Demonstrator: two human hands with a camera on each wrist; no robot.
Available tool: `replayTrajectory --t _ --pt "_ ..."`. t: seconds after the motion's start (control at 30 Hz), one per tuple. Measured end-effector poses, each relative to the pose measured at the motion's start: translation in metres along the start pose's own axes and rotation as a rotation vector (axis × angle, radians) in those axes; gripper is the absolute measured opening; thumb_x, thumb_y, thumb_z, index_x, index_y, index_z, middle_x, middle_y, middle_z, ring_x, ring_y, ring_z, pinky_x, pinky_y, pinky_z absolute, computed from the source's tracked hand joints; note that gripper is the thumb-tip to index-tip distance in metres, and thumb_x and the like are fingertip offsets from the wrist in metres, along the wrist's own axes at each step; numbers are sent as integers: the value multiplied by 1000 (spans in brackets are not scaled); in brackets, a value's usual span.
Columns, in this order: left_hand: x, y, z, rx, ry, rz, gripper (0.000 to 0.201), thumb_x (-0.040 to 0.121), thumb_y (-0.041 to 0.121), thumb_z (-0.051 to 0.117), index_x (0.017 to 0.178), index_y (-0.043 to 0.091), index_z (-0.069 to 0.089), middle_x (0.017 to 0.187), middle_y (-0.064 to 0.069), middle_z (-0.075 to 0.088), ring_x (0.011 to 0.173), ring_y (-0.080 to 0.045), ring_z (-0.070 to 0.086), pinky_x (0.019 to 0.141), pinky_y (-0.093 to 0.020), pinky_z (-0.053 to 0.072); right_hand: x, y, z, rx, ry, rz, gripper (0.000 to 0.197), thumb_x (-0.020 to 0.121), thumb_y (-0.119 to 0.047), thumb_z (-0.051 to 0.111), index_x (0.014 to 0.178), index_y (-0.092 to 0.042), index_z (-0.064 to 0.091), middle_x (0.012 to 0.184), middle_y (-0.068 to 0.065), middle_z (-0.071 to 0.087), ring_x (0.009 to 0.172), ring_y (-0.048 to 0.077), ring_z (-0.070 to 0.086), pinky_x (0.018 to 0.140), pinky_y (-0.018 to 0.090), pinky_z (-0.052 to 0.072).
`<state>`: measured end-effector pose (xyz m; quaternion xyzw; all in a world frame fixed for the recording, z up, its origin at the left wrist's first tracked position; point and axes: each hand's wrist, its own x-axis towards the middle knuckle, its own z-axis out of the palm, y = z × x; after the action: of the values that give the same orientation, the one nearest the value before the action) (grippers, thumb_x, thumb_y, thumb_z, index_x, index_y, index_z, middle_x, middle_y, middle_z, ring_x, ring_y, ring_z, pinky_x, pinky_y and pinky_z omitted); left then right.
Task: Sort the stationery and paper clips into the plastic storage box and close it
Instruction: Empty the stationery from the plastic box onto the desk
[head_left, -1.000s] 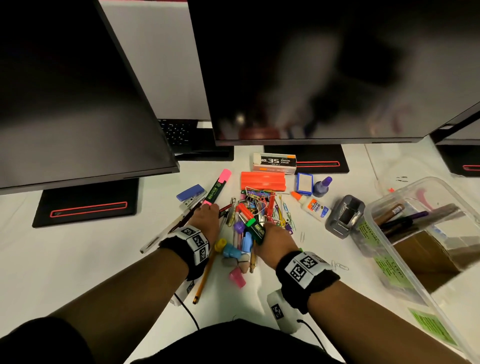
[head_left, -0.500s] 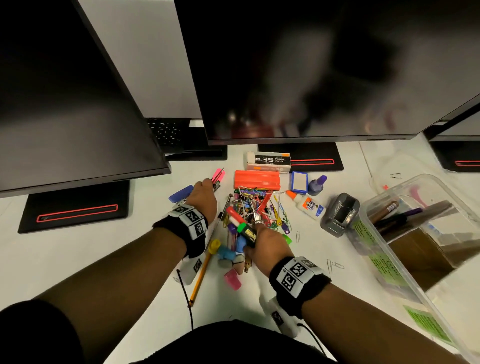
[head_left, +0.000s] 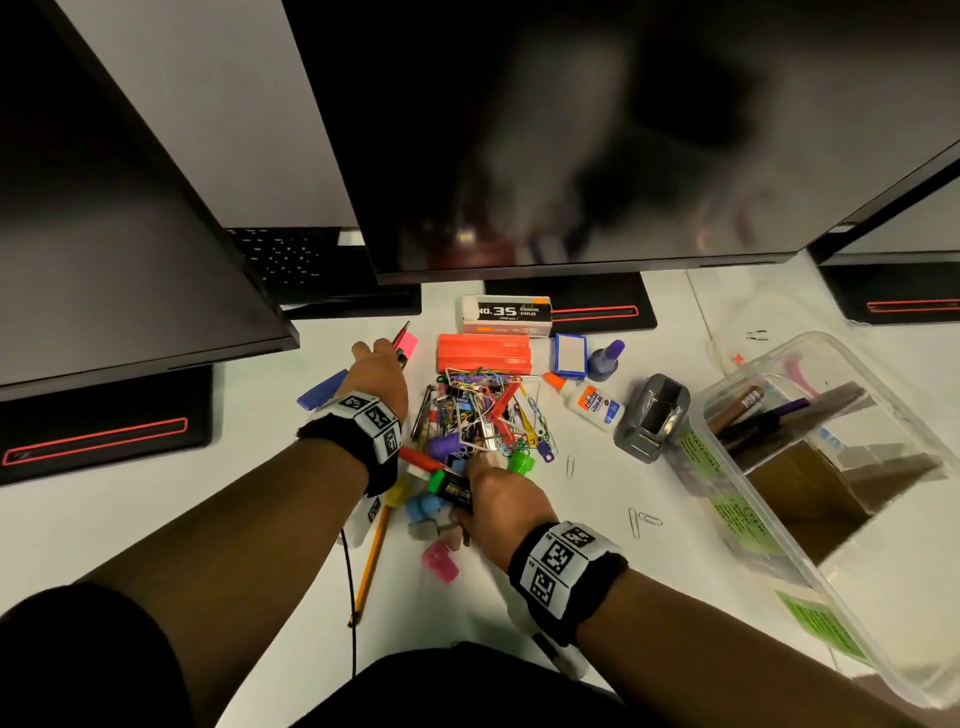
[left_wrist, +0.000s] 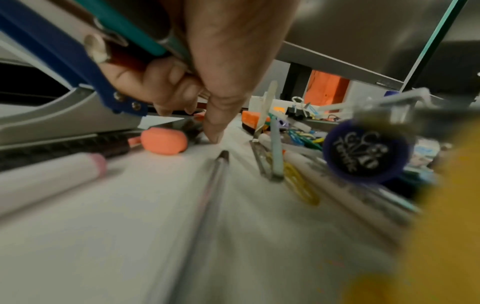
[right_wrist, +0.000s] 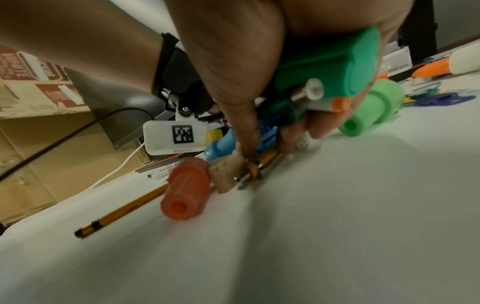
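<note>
My left hand (head_left: 382, 358) reaches to the far left of the pile. It grips a teal pen (left_wrist: 130, 35) and a red one in its curled fingers, and its forefinger touches the table beside the pink highlighter (head_left: 409, 344). My right hand (head_left: 475, 493) sits at the pile's near edge and holds a green highlighter (head_left: 449, 486) with other pens. Its thumb and fingers pinch a short pencil (right_wrist: 262, 162). Coloured paper clips (head_left: 483, 410) lie heaped between the hands. The clear plastic storage box (head_left: 727, 499) stands open at the right, with pens inside.
Behind the pile are a staples box (head_left: 506, 314), an orange case (head_left: 483, 353), a glue bottle (head_left: 592, 405), a purple glue stick (head_left: 605, 356) and a grey tape dispenser (head_left: 652, 415). A blue stapler (head_left: 322, 389), a yellow pencil (head_left: 371, 561) and a pink cap (head_left: 440, 561) lie nearby. Monitors overhang the back.
My left hand has moved forward from the pile's left side to the pink highlighter. My right hand has stayed at the near edge of the pile, still holding the green highlighter.
</note>
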<state>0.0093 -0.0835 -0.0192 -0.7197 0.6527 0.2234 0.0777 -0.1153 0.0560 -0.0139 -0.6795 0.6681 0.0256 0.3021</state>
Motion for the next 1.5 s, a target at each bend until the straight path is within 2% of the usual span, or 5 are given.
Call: replayTrajectory --t 0.43,0.57,0.87,1.03,1.5 --pt "-9 -8 5 29 -152 55 41 80 35 68 106 6 54 94 -9 63 83 -25 58 67 -29 44 -9 30 -19 88 -110 148 44 84 -23 56 127 -17 49 116 10 64 105 29 62 85 31 51" --pt "-19 -11 -10 19 -185 40 22 77 29 65 76 10 55 60 -1 50 65 -22 56 52 -24 42 -16 39 -44 221 -213 214 33 77 -20 65 108 -13 55 92 8 64 69 18 59 55 21 45" --pt "-64 17 -50 -74 -48 230 24 81 31 59 69 14 48 78 -6 54 77 -25 51 65 -27 37 -46 58 -96 702 -119 237 11 77 -13 69 72 -12 59 68 6 59 57 17 54 57 24 46" --pt "-90 54 -49 -144 -57 316 24 83 27 58 64 16 47 71 -3 53 75 -24 51 59 -25 35 -72 73 -116 1139 -15 274 11 79 8 59 74 -1 61 56 8 59 42 17 53 42 21 47" --pt "-152 241 -54 -132 -193 652 20 80 30 56 67 15 50 60 -3 53 60 -25 54 55 -25 40 -133 177 -168 1542 349 486 6 82 4 55 78 0 59 61 13 63 46 19 61 41 24 52"
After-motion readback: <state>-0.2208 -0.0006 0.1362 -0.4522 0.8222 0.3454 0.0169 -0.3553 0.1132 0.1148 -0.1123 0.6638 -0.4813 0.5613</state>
